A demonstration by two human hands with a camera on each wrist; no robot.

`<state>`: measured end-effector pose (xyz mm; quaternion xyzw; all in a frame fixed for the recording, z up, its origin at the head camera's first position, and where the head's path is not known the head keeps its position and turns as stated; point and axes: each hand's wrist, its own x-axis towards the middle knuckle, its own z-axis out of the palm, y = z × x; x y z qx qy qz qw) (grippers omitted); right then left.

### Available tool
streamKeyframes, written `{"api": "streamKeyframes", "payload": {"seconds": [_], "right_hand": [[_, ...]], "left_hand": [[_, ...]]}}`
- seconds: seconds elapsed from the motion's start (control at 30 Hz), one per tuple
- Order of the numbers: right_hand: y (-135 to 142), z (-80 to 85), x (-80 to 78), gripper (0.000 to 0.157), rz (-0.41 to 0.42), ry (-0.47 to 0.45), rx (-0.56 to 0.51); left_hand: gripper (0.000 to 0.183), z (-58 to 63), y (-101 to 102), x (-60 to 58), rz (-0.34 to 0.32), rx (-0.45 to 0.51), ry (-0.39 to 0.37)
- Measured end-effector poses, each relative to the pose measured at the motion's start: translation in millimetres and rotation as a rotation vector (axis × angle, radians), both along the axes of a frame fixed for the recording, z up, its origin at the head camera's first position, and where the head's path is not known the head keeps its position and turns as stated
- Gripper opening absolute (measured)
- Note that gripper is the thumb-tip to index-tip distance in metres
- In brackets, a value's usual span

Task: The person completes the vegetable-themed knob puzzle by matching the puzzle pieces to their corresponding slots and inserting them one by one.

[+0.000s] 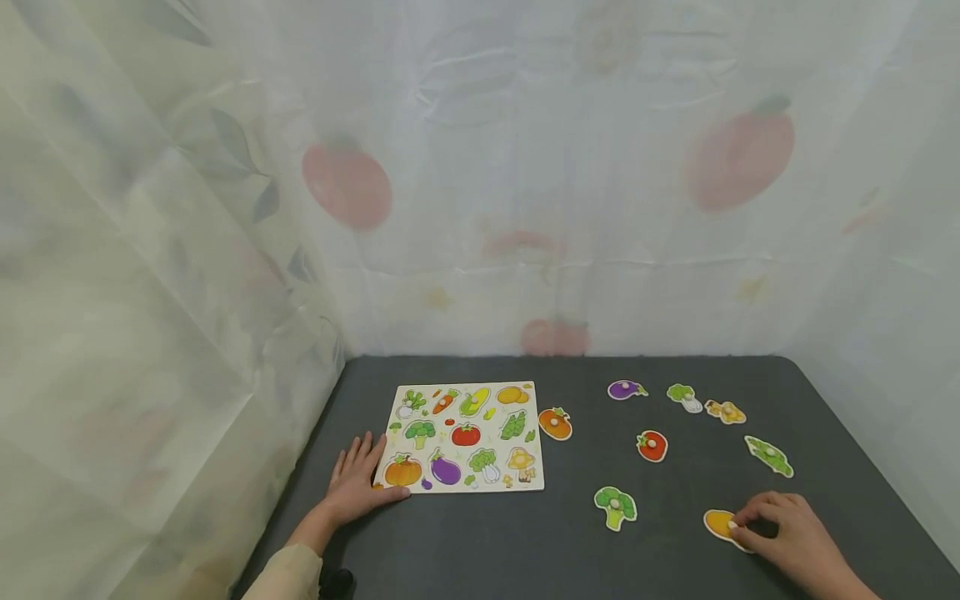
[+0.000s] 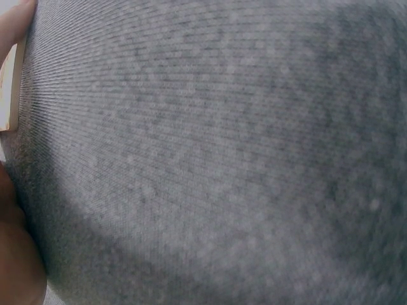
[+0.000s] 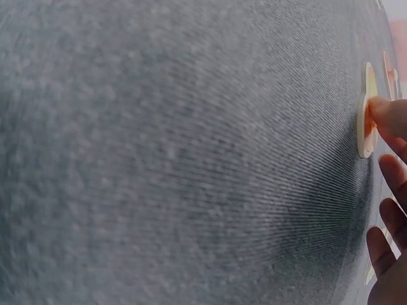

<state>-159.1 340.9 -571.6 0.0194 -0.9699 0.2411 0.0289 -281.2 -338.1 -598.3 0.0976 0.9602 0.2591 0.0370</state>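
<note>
A puzzle board [image 1: 537, 477] printed with vegetables lies flat on the left part of the table. My left hand [image 1: 356, 485] rests at its left edge, fingers spread and thumb along the lower left corner; the left wrist view catches only a bit of the hand and board. Farther right, my right hand [image 1: 797, 540] pinches the small knob of a yellow potato-shaped puzzle piece [image 1: 717, 522] between thumb and index finger. The right wrist view shows this piece [image 3: 362, 136] edge-on, close over the dark cloth, with the other fingers loosely bent beside it.
Loose knobbed pieces lie around: a pumpkin [image 1: 555, 425] by the board's right edge, broccoli [image 1: 616, 507], tomato [image 1: 654, 447], eggplant [image 1: 624, 390], bok choy [image 1: 683, 397], mushroom [image 1: 726, 412] and pea pod [image 1: 769, 457]. Printed curtains [image 1: 465, 308] surround the dark table [image 1: 480, 550].
</note>
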Motion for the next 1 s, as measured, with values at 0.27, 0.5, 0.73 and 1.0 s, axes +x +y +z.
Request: {"api": "streamKeyframes", "payload": {"seconds": [0.27,0.5,0.73,1.0], "right_hand": [[-5.0,-0.9,-0.2,0.02,-0.018,0.075,-0.009],[-17.1,13.9,-22.3,0.021,0.037,0.301,-0.062],[-44.2,33.1,-56.5,0.022,0.118,0.414,-0.081],[-81.9,48.8,-97.5,0.017,0.227,0.479,-0.117]], "left_hand": [[0.124,1.8,0.7,-0.8,0.001,0.009,-0.014],[0.125,-2.3,-0.8,-3.3,0.01,-0.01,-0.018],[0.121,2.3,0.0,-0.8,-0.002,-0.004,-0.02],[0.119,3.7,0.5,1.2,-0.009,0.021,-0.003]]}}
